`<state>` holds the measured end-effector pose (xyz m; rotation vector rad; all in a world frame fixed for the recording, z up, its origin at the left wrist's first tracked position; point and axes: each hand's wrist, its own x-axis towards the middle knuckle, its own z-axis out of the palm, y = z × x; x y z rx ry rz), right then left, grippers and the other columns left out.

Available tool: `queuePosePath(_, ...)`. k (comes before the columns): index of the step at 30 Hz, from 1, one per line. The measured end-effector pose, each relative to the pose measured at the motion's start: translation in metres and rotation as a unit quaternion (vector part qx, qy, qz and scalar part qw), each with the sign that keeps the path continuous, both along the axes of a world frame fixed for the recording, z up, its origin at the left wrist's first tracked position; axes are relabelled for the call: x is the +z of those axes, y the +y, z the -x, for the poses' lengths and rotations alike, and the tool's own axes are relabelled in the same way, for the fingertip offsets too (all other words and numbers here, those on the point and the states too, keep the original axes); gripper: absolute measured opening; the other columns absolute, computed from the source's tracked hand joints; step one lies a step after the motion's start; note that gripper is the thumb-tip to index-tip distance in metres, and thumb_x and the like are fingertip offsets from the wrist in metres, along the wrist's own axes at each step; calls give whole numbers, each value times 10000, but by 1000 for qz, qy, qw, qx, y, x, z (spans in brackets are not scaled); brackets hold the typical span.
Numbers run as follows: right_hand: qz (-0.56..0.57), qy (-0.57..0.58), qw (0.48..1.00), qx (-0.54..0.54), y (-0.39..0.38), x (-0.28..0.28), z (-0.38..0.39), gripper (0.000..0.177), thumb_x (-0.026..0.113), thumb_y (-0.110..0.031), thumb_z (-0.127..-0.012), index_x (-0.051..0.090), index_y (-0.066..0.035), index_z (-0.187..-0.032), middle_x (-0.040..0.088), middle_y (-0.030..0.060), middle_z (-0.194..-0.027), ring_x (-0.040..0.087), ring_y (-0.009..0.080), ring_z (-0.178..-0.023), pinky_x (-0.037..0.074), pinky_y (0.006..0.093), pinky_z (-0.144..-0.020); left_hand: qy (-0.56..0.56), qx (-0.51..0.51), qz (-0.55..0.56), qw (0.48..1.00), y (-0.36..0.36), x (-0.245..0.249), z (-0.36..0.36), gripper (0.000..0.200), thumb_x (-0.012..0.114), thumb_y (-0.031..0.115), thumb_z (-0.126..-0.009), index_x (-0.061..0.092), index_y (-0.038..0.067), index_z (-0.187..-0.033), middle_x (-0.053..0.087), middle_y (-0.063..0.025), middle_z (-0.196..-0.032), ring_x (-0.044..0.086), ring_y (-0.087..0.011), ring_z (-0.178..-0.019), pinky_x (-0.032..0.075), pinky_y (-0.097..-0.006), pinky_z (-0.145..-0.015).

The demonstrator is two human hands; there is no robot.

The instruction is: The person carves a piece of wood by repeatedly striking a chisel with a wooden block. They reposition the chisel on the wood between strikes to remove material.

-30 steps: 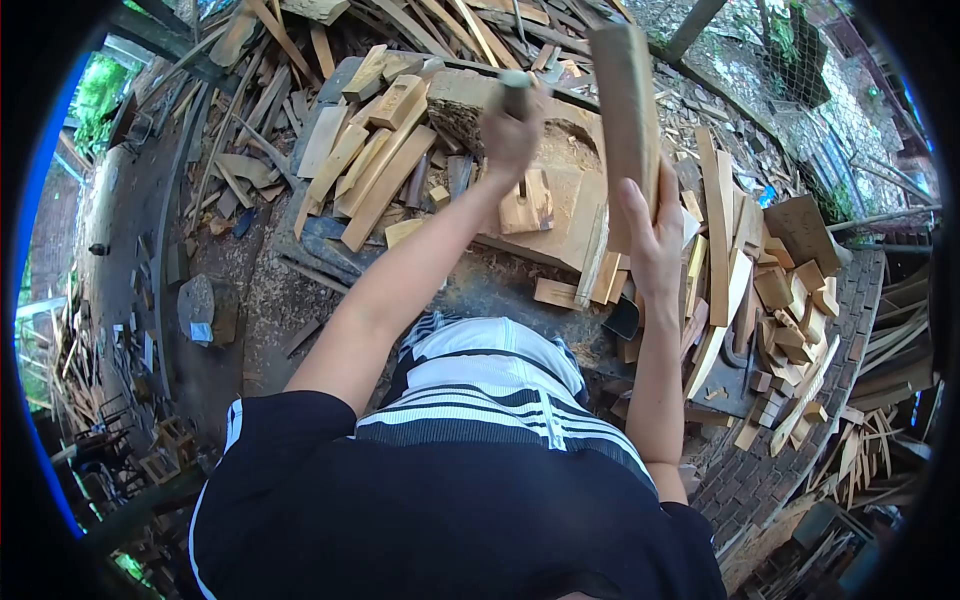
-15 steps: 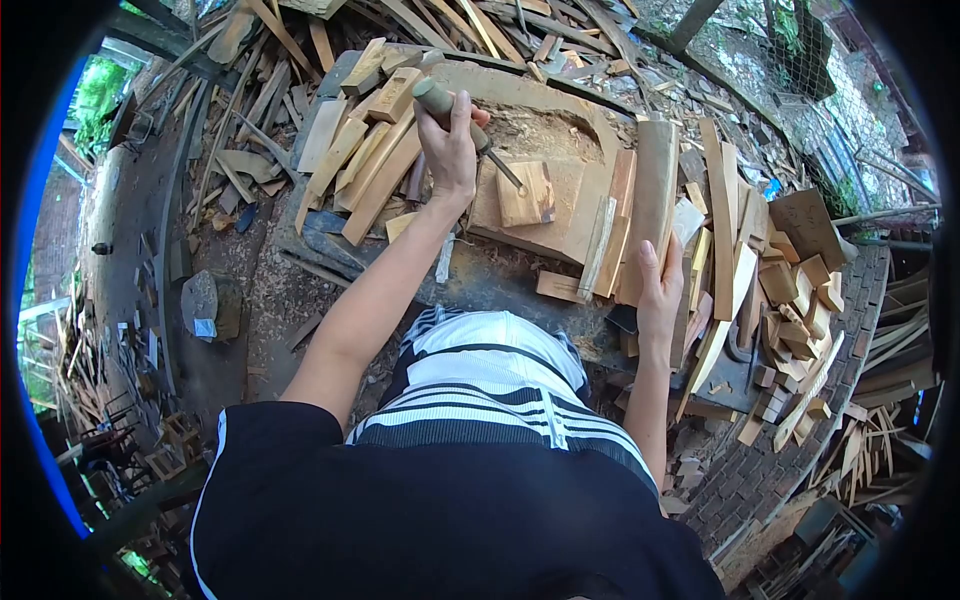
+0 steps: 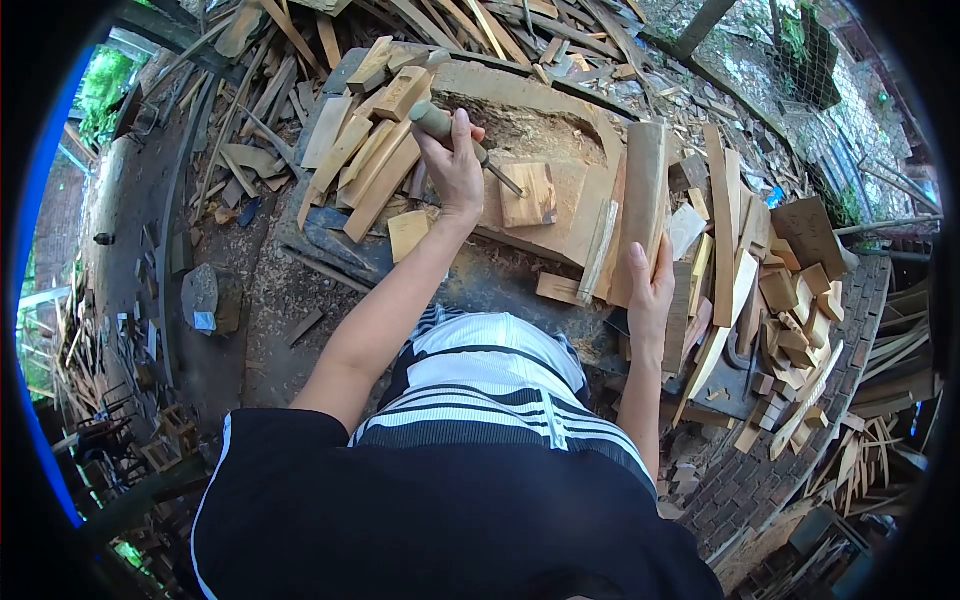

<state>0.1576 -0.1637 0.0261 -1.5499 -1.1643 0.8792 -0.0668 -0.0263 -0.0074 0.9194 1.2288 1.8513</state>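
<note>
My left hand point(image 3: 455, 175) is wrapped round the green handle of a chisel point(image 3: 505, 178). The blade slants down to the right, and its tip meets the top of a small square wood block point(image 3: 530, 195). That block rests on a larger, thick wooden slab point(image 3: 575, 185) with a rough, hollowed far part. To the right, my right hand point(image 3: 651, 290) grips the near end of a long, thick wooden bar point(image 3: 643, 195). Its thumb lies on top; the other fingers are partly hidden along the right side. The bar is apart from the chisel.
Long wood strips point(image 3: 375, 165) lie stacked left of the slab. Upright-lying boards point(image 3: 717, 220) and a heap of small offcuts point(image 3: 795, 310) crowd the bench's right side. A scrap pile point(image 3: 480, 30) lies beyond. A stump point(image 3: 212, 300) stands on the ground at left.
My left hand and the chisel handle have shifted slightly right and down, the tip staying on the block. The bar in my right hand has moved slightly left and tilted.
</note>
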Motion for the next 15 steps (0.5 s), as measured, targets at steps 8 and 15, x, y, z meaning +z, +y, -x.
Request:
queuePosePath(8, 7, 3, 1000, -2, -3, -2, -2, 565, 566, -331, -977, 418, 14, -1399, 560, 168, -1256, 523, 216, -1155, 396, 337, -999, 7, 35, -16, 999, -14, 3, -7, 247, 619, 156, -960, 402, 72, -1043, 558, -42, -853, 622, -127, -741, 528, -276, -744)
queuePosePath(15, 8, -16, 1000, 10, 1, 3, 4, 569, 567, -343, -975, 416, -5, -1407, 570, 167, -1248, 537, 212, -1134, 412, 326, -982, 207, -36, -31, 977, -42, -1, -7, 265, 755, 200, -867, 544, 43, -899, 595, -20, -762, 644, -143, -708, 524, -272, -652)
